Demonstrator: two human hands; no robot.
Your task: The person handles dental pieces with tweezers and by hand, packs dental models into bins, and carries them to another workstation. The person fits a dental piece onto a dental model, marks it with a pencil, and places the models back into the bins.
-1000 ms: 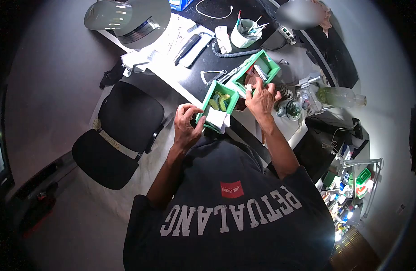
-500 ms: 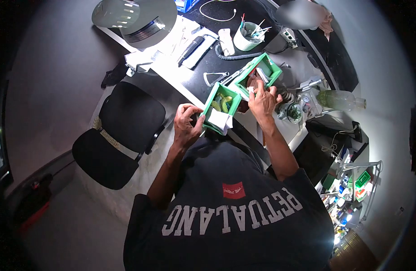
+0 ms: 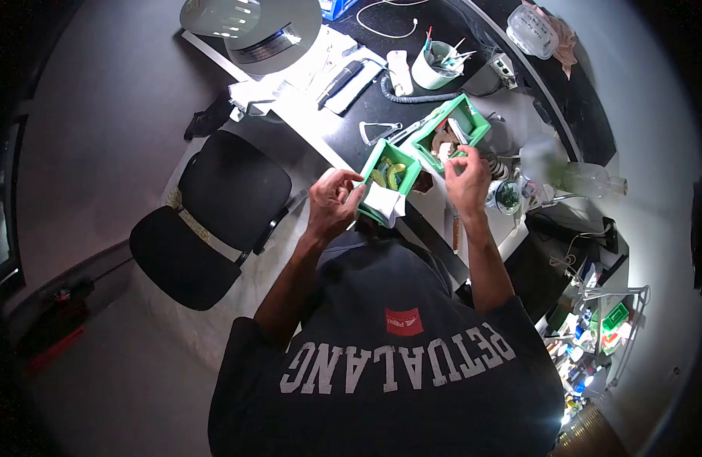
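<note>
My left hand (image 3: 334, 202) is closed at the left rim of the nearer green box (image 3: 372, 158), thumb and fingertips against its edge. Inside that box lie yellow-green curved pieces (image 3: 393, 175) and a folded white paper (image 3: 384, 199). The second green box (image 3: 473, 113) stands just beyond, to the right. It holds brownish pieces and white slips (image 3: 457, 131). Over its near end, my right hand (image 3: 469, 183) has bent fingers, with a small white piece (image 3: 445, 150) at the tips. What this piece is cannot be made out.
A caliper-like metal tool (image 3: 379, 132) lies behind the boxes. A cup of tools (image 3: 436, 65), a coiled cord (image 3: 419, 99) and a lamp (image 3: 271, 34) stand farther back. Right of my hand are a glass jar (image 3: 507, 196) and a bottle (image 3: 591, 180). A black chair (image 3: 233, 190) is at left.
The whole view has shifted slightly. My right hand has drawn back a little from inside the second box, with its fingers less deep. My left hand stays at the nearer box.
</note>
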